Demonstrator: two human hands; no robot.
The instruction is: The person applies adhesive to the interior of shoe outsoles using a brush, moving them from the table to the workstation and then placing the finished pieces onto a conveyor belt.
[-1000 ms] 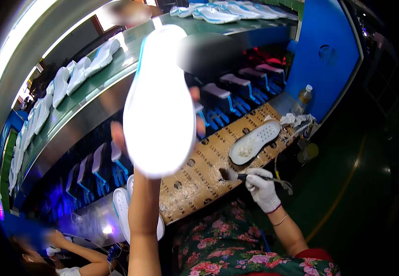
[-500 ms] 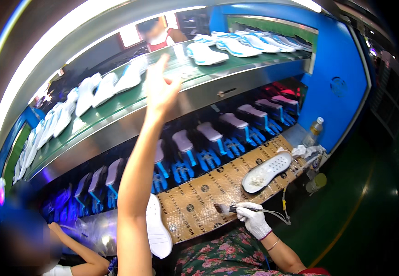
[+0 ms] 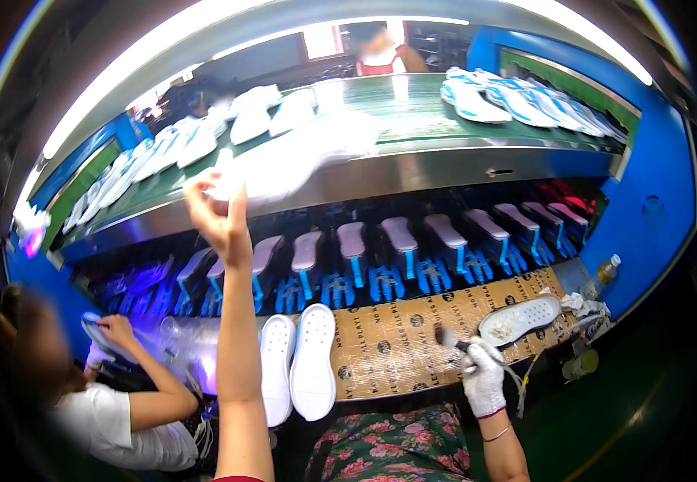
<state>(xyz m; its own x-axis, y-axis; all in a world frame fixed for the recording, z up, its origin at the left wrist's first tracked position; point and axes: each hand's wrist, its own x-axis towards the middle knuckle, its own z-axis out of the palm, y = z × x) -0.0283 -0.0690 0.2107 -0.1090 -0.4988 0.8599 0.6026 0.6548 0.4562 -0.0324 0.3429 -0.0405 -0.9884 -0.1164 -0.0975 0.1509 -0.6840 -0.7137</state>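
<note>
My bare left hand is raised at the near edge of the green conveyor, its fingers closed on one end of a white shoe sole. Motion smears that sole. My right hand, in a white knitted glove, grips a brush with dark bristles above the cardboard-covered bench. Just beyond the brush lies a greyish sole with whitish clumps on its surface. Beside my left forearm, two white soles lie side by side on the bench.
Rows of white and blue soles ride on the conveyor. Under it stand several mauve shoe-shaped holders on blue brackets. A bottle and crumpled tissue sit at right. At left a co-worker's arm reaches in.
My left hand, earlier stretched over the conveyor with no sole visible in it, now holds a white sole, lower and further left. My right hand has moved right with the brush. The view has shifted.
</note>
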